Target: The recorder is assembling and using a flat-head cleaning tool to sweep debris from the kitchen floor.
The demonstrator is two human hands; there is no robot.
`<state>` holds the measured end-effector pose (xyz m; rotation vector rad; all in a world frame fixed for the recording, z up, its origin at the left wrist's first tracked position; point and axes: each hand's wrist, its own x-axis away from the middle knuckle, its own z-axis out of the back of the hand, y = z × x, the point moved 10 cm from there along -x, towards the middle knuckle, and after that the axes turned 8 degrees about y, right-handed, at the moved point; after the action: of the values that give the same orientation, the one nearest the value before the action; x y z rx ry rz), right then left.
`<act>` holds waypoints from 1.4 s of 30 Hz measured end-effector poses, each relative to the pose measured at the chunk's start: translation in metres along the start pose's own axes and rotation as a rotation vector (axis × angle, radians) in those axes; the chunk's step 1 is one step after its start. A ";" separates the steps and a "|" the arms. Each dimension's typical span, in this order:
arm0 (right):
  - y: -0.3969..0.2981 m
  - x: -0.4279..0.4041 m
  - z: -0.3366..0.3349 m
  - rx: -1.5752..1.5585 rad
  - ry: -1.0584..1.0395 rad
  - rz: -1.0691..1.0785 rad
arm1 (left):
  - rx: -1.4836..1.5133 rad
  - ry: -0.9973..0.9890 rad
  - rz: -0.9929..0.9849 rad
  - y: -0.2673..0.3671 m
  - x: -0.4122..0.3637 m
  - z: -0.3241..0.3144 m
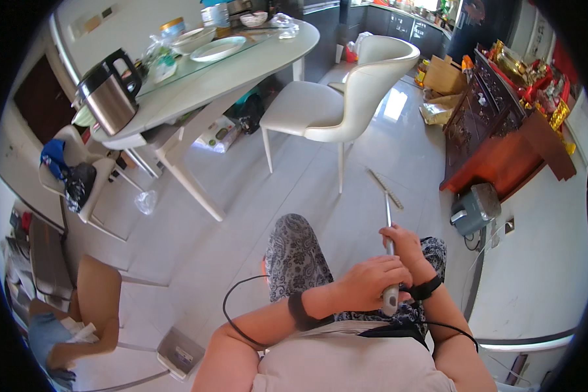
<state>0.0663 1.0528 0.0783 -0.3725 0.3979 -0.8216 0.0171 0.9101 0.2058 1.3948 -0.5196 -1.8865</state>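
A long-handled floor tool, seemingly a mop or broom, has a metal pole [388, 215] and a narrow strip-like head [384, 188] lying on the tiled floor. Near the pole's grey end grip, close to my waist, my left hand [375, 281] is closed around the handle. Farther along the pole, my right hand [403, 242] grips it above my right knee. Both wrists wear black bands with a thin black cable. My patterned trousers show beneath my forearms.
A white chair [318, 110] stands ahead, beside an oval table [196, 90] with dishes and a steel kettle-like appliance [109, 100]. A carved wooden cabinet [495, 132] and a grey bin [475, 209] stand right. A brown chair [95, 294] and an open bin [179, 350] are lower left.
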 end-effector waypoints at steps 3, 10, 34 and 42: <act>0.076 -0.011 0.017 -0.098 0.100 -0.064 | -0.025 -0.091 -0.001 -0.024 -0.035 -0.016; 0.166 -0.016 0.051 -0.142 0.382 -0.090 | -0.374 0.161 0.105 -0.139 -0.136 0.030; 0.283 -0.129 0.030 -0.252 0.450 -0.121 | -1.113 0.272 0.207 -0.346 -0.354 0.181; 0.295 -0.153 0.041 -0.258 0.570 -0.165 | -1.214 0.164 0.327 -0.355 -0.349 0.205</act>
<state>0.1771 1.3608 0.0063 -0.4109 1.0208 -1.0390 -0.2319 1.3847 0.2567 0.5669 0.4359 -1.3402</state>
